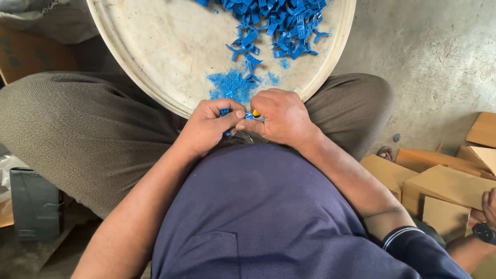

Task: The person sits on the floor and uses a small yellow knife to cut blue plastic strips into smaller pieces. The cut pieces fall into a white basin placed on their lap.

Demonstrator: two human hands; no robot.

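My left hand pinches a small blue plastic part between thumb and fingers, just over the near rim of a round cream tray. Pressed close against it, my right hand is closed around a small tool with a yellow tip. A pile of blue plastic pieces lies at the far side of the tray. Fine blue shavings are scattered on the tray right in front of my hands.
The tray rests across my knees in olive trousers. Brown cardboard boxes are stacked on the concrete floor at right. Another person's hand with a dark wristwatch shows at the right edge. A dark container stands at left.
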